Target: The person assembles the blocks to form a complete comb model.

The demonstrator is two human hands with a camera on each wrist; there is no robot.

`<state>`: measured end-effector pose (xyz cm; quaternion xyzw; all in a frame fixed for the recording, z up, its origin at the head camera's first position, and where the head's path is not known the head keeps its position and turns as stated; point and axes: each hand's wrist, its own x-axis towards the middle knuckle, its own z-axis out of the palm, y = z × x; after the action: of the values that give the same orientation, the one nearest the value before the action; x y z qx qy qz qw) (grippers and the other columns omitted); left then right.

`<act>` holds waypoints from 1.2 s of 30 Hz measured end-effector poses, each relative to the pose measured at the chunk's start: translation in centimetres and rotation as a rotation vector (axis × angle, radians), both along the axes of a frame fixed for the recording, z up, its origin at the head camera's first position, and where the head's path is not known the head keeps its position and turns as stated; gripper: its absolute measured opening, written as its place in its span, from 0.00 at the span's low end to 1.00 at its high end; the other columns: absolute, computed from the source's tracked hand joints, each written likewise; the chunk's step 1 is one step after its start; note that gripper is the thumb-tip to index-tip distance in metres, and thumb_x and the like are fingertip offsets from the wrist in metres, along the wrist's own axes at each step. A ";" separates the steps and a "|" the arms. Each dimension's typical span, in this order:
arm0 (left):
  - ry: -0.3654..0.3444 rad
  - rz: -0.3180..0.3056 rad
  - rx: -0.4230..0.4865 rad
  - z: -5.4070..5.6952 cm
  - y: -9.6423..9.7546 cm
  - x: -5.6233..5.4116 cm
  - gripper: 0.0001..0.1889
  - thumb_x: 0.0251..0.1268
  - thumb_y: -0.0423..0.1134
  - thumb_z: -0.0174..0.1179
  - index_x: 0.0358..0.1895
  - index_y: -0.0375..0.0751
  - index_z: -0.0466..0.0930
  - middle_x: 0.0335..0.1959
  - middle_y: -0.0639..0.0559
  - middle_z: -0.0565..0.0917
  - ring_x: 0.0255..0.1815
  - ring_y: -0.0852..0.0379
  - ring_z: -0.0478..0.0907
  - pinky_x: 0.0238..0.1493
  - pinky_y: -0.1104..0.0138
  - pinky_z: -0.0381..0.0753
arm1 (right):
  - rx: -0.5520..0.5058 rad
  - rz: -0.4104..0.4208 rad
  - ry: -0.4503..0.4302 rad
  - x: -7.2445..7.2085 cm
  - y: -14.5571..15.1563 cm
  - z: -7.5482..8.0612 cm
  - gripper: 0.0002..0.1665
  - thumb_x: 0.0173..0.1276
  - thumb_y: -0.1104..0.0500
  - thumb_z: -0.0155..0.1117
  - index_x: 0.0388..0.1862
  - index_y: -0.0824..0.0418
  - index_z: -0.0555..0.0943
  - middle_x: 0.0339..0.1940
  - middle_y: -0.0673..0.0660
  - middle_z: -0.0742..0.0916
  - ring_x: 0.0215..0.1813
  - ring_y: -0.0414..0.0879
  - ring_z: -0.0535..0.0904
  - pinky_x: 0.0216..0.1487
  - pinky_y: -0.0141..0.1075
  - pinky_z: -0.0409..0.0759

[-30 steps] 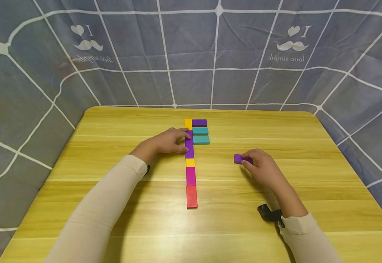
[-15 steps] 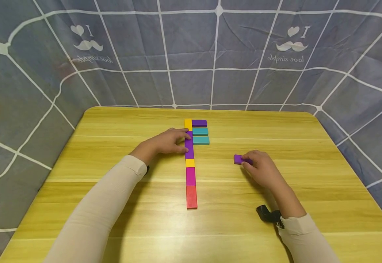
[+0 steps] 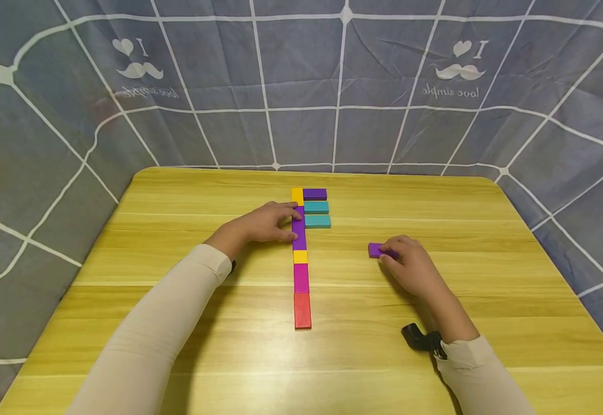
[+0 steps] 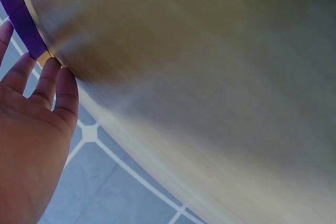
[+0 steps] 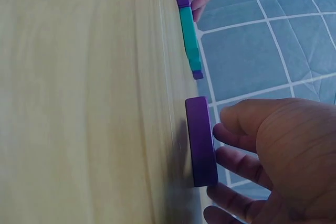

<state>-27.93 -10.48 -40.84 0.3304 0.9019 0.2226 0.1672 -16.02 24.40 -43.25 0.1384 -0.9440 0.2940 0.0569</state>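
A column of coloured blocks lies on the wooden table, with a long purple stretch [image 3: 299, 227] in its upper half. Against that stretch and the yellow block [image 3: 297, 193] above it rest the fingertips of my left hand [image 3: 267, 222], fingers extended. The left wrist view shows them at the edge of the purple blocks [image 4: 26, 30]. To the right, a separate purple block [image 3: 375, 250] lies flat under the fingers of my right hand [image 3: 410, 262]. From the right wrist, this block's [image 5: 201, 142] near face shows uncovered, with the loosely bent fingertips at its upper edge.
Below the purple stretch the column continues with yellow [image 3: 300, 257], magenta [image 3: 301, 278] and red [image 3: 302, 311] blocks. A dark purple block [image 3: 315, 194] and two teal blocks [image 3: 316, 207] branch off its top right. A grey gridded curtain [image 3: 301, 86] stands behind the table [image 3: 229, 346].
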 end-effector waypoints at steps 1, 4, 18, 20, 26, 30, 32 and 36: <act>-0.001 0.002 -0.001 0.0 0.0 0.0 0.28 0.65 0.49 0.64 0.67 0.45 0.75 0.78 0.44 0.57 0.77 0.40 0.51 0.76 0.51 0.52 | -0.001 0.000 -0.001 0.0 0.0 0.0 0.12 0.70 0.63 0.63 0.48 0.69 0.85 0.51 0.64 0.84 0.54 0.64 0.76 0.57 0.58 0.74; 0.001 0.002 0.000 0.1 -0.1 0.1 0.27 0.65 0.49 0.64 0.66 0.45 0.75 0.78 0.44 0.58 0.77 0.40 0.51 0.76 0.51 0.51 | -0.008 0.001 -0.010 -0.2 0.0 -0.1 0.13 0.70 0.62 0.62 0.49 0.69 0.84 0.50 0.63 0.83 0.53 0.61 0.78 0.55 0.56 0.75; 0.005 -0.016 0.014 -0.1 -0.1 0.0 0.27 0.65 0.48 0.64 0.66 0.45 0.75 0.78 0.43 0.58 0.77 0.40 0.51 0.76 0.51 0.51 | -0.018 0.003 -0.040 -0.7 -0.1 -0.5 0.14 0.70 0.64 0.64 0.51 0.69 0.83 0.51 0.64 0.81 0.51 0.59 0.78 0.54 0.54 0.77; 0.006 -0.014 0.010 -0.1 -0.1 0.0 0.27 0.65 0.49 0.64 0.66 0.46 0.75 0.78 0.44 0.58 0.78 0.40 0.51 0.76 0.51 0.51 | -0.024 0.007 -0.032 -0.7 -0.2 -0.5 0.13 0.69 0.64 0.64 0.50 0.69 0.83 0.51 0.64 0.81 0.51 0.60 0.78 0.55 0.55 0.76; 0.010 -0.019 0.016 -0.2 -0.1 -0.2 0.27 0.65 0.49 0.64 0.66 0.45 0.75 0.78 0.43 0.59 0.78 0.40 0.51 0.76 0.50 0.50 | -0.036 0.004 -0.026 -0.9 -0.3 -0.6 0.12 0.70 0.64 0.64 0.49 0.69 0.83 0.49 0.63 0.82 0.51 0.59 0.78 0.56 0.55 0.76; 0.010 -0.025 0.025 -0.3 -0.1 -0.2 0.27 0.65 0.48 0.65 0.65 0.44 0.76 0.78 0.42 0.59 0.77 0.40 0.52 0.76 0.51 0.51 | -0.043 0.006 -0.025 -1.2 -0.4 -0.7 0.12 0.70 0.64 0.64 0.49 0.69 0.84 0.49 0.63 0.82 0.52 0.59 0.78 0.57 0.54 0.76; 0.013 -0.028 0.029 -0.3 -0.1 -0.2 0.27 0.64 0.48 0.65 0.65 0.44 0.76 0.77 0.42 0.59 0.77 0.39 0.52 0.76 0.51 0.51 | -0.047 0.010 -0.022 -1.3 -0.5 -0.7 0.11 0.70 0.65 0.64 0.48 0.69 0.84 0.49 0.63 0.82 0.52 0.59 0.78 0.57 0.55 0.75; 0.013 -0.028 0.034 -0.3 -0.1 -0.2 0.27 0.64 0.48 0.66 0.65 0.44 0.76 0.77 0.41 0.59 0.77 0.38 0.52 0.76 0.50 0.51 | -0.054 0.010 -0.023 -1.5 -0.6 -0.7 0.11 0.69 0.65 0.64 0.48 0.69 0.84 0.49 0.63 0.83 0.53 0.59 0.78 0.58 0.55 0.75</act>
<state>-28.11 -10.62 -41.12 0.3471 0.8943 0.2333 0.1590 -17.49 23.78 -43.96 0.1382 -0.9356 0.3214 0.0483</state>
